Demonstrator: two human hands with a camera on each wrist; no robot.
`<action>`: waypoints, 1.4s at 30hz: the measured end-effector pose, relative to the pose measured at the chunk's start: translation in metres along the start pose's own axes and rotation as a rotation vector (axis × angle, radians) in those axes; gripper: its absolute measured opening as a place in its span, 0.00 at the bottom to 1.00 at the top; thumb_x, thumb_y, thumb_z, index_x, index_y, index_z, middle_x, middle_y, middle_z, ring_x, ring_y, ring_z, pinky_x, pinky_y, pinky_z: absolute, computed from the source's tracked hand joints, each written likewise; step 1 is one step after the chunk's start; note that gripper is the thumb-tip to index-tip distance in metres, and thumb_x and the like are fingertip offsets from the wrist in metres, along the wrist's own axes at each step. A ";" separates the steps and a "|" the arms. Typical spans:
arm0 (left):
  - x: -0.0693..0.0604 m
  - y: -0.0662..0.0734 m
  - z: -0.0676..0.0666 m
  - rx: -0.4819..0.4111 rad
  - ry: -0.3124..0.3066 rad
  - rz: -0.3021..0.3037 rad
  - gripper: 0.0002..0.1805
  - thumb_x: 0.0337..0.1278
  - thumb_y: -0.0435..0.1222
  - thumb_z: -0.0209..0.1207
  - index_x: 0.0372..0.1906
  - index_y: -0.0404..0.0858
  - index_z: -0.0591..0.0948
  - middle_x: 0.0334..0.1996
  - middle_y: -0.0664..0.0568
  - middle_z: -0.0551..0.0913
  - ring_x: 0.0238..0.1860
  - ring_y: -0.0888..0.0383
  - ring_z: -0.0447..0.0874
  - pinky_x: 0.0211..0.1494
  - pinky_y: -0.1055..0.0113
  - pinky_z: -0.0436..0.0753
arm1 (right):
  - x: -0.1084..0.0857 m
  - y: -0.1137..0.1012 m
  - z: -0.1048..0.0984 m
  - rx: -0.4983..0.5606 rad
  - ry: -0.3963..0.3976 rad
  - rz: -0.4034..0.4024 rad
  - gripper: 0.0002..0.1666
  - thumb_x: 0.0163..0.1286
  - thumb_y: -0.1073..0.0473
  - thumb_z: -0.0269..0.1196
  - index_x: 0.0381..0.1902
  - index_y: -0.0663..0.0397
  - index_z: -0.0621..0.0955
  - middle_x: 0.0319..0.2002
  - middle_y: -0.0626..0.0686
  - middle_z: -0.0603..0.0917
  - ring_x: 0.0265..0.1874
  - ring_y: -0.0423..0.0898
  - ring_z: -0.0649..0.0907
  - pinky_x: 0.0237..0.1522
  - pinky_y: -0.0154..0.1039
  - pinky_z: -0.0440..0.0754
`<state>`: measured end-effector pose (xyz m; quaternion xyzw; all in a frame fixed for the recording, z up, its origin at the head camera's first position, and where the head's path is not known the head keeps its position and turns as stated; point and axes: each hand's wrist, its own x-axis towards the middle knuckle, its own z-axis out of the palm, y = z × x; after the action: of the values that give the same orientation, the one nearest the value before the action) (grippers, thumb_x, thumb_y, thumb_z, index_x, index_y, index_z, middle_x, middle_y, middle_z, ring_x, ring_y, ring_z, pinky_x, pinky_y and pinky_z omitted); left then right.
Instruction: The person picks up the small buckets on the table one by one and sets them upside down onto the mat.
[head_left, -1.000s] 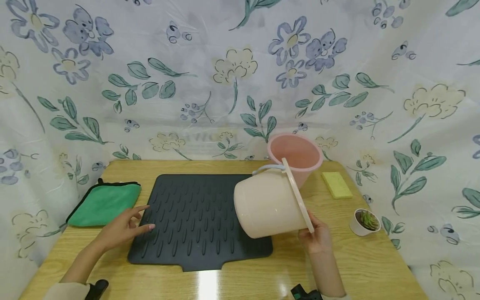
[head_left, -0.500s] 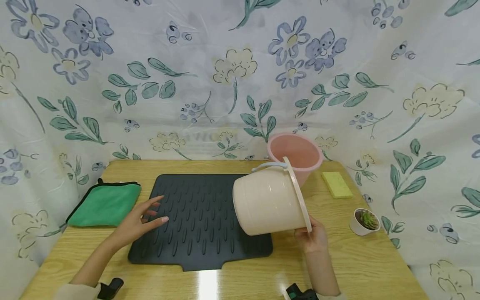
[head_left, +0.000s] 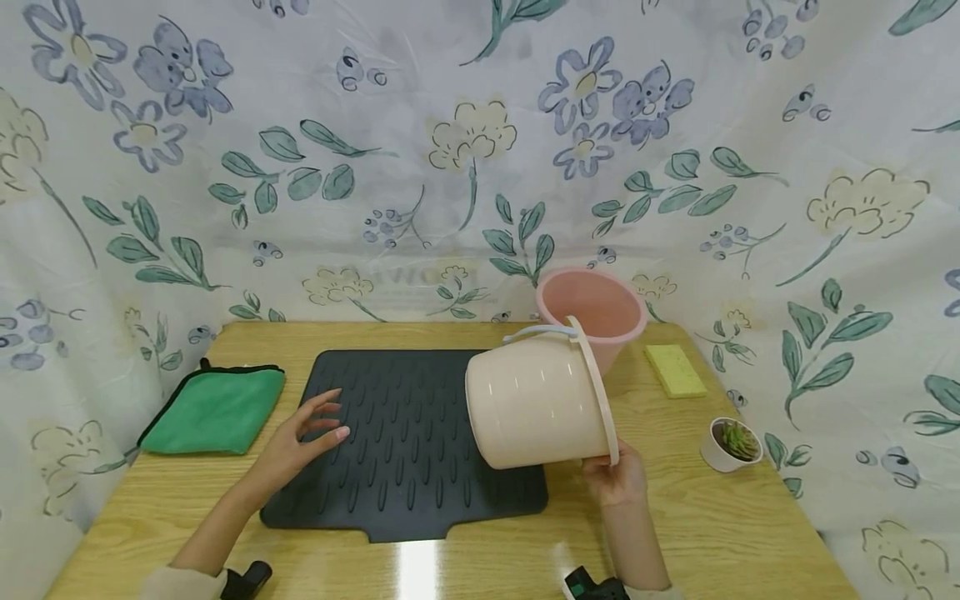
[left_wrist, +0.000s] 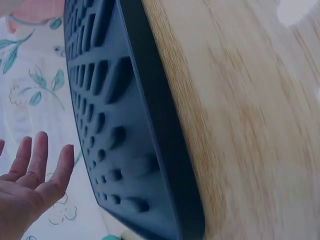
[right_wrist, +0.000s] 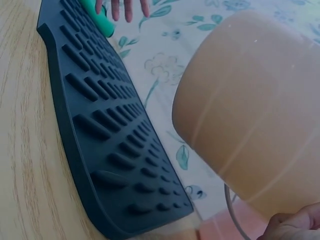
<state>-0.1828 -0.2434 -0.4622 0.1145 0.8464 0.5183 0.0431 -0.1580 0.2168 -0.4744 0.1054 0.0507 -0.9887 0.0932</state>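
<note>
A cream bucket is tipped on its side in the air, its base toward the left and its mouth toward the right. My right hand grips its rim from below; the right wrist view shows the thumb on the bucket. A pale grey-blue handle lies along its upper side. My left hand hovers over the left part of a dark ribbed drying mat, its fingers spread and holding nothing. The left wrist view shows that hand beside the mat.
Behind the cream bucket stands a pink bucket. To the right are a yellow sponge and a small potted succulent. A green cloth with black edging lies at the left. A floral curtain hangs around the wooden table.
My left hand has moved right, from the mat's left edge to over the mat. The right hand and the cream bucket have shifted slightly left.
</note>
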 end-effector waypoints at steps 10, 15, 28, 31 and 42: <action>0.005 0.003 0.016 -0.157 0.026 0.031 0.37 0.69 0.35 0.57 0.78 0.42 0.56 0.68 0.40 0.66 0.64 0.51 0.74 0.59 0.53 0.79 | 0.006 0.007 -0.007 0.084 -0.025 0.009 0.10 0.52 0.81 0.53 0.27 0.67 0.75 0.23 0.57 0.77 0.16 0.47 0.77 0.14 0.25 0.71; 0.009 0.008 0.026 -0.261 0.024 0.042 0.36 0.71 0.34 0.55 0.78 0.43 0.56 0.68 0.44 0.66 0.61 0.63 0.74 0.56 0.71 0.78 | 0.006 0.012 -0.009 0.092 -0.069 0.043 0.08 0.54 0.81 0.54 0.26 0.67 0.76 0.22 0.58 0.78 0.15 0.47 0.78 0.16 0.26 0.73; 0.014 0.014 0.043 -0.289 0.030 0.047 0.39 0.66 0.32 0.59 0.78 0.41 0.56 0.71 0.38 0.63 0.67 0.42 0.68 0.64 0.39 0.72 | 0.006 0.023 -0.007 0.092 -0.101 0.029 0.08 0.55 0.79 0.56 0.24 0.66 0.77 0.21 0.56 0.79 0.15 0.46 0.78 0.16 0.24 0.71; 0.014 0.015 0.046 -0.289 0.033 0.048 0.39 0.66 0.33 0.60 0.78 0.42 0.57 0.71 0.38 0.63 0.68 0.36 0.65 0.63 0.39 0.72 | 0.007 0.026 -0.005 0.097 -0.098 0.024 0.09 0.54 0.80 0.55 0.23 0.66 0.77 0.20 0.56 0.78 0.15 0.45 0.78 0.16 0.24 0.72; 0.015 0.023 0.054 -0.312 0.034 0.060 0.39 0.66 0.32 0.60 0.78 0.43 0.57 0.71 0.41 0.64 0.68 0.47 0.68 0.64 0.38 0.71 | 0.011 0.039 -0.005 0.136 -0.127 0.045 0.09 0.54 0.79 0.56 0.21 0.66 0.76 0.19 0.56 0.77 0.14 0.45 0.78 0.18 0.23 0.71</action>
<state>-0.1831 -0.1829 -0.4663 0.1228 0.7523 0.6466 0.0303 -0.1604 0.1777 -0.4844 0.0499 -0.0250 -0.9922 0.1113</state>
